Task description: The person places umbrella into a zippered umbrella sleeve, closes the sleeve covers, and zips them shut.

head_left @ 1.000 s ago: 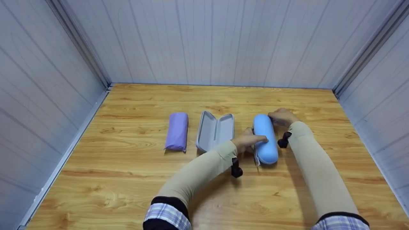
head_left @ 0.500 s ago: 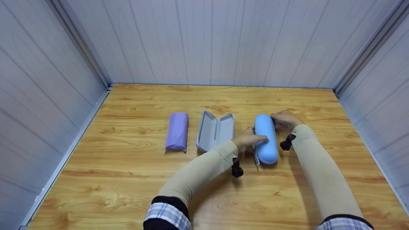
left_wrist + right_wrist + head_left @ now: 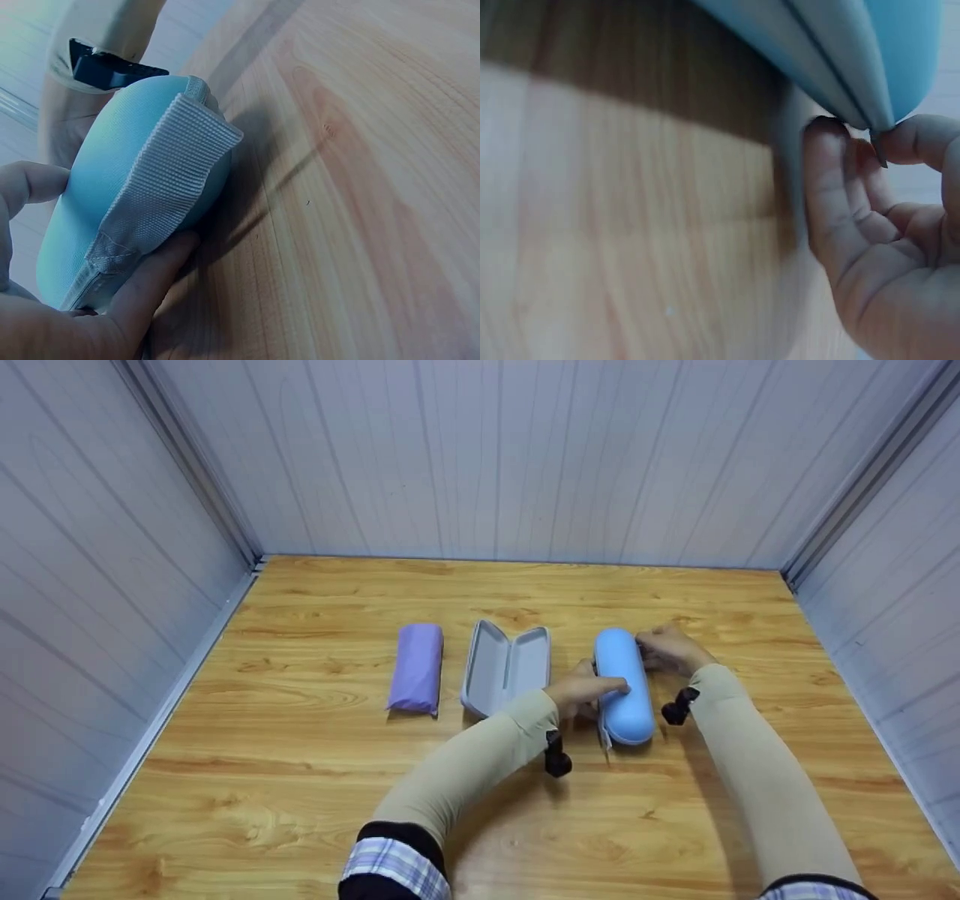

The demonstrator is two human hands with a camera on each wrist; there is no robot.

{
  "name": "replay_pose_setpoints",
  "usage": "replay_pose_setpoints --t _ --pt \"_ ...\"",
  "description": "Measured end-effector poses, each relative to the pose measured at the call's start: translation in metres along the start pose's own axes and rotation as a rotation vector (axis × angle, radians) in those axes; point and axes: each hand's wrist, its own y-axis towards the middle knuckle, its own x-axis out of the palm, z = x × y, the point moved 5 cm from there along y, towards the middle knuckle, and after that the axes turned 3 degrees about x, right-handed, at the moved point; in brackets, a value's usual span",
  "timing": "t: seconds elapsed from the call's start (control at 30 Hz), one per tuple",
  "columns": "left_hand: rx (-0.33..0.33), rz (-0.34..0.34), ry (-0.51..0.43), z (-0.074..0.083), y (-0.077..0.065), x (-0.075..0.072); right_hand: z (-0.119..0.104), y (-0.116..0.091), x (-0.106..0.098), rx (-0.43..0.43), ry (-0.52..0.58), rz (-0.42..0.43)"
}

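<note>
A blue zippered glasses case (image 3: 621,660) lies closed-looking on the table, long side pointing away from me. My left hand (image 3: 581,688) grips it from the left, thumb over the top and fingers at its lower side. In the left wrist view, a grey fabric strap (image 3: 172,172) sticks out from the near end of the case. At the far right side, my right hand (image 3: 671,649) pinches a small zipper pull (image 3: 878,148) between thumb and fingers. The zipper seam (image 3: 829,60) runs along the case's edge. How far the zipper stands open cannot be told.
Left of the blue case an open grey glasses case (image 3: 489,667) lies with its pale inside facing up. Further left is a purple wrapped pouch (image 3: 416,667). White panel walls (image 3: 495,457) border the wooden table (image 3: 300,780) at the back and both sides.
My right hand has shifted slightly right and toward me along the right side of the blue glasses case. The left hand and the case have hardly moved.
</note>
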Motion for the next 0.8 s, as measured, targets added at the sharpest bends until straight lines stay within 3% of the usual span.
replay_pose_setpoints --t 0.17,0.57,0.67,0.8 --pt "-0.009 0.006 -0.005 0.000 -0.001 0.000 0.004 -0.001 -0.004 -0.073 -0.070 -0.033" --pt "-0.024 0.008 -0.016 -0.001 0.000 -0.001 0.010 -0.005 -0.006 -0.043 -0.118 -0.137" --pt "-0.022 0.000 -0.010 -0.001 0.000 -0.001 0.008 -0.009 -0.006 -0.055 -0.157 -0.118" --pt "-0.015 -0.007 -0.005 -0.001 0.001 0.000 0.002 -0.015 -0.005 -0.077 -0.283 -0.005"
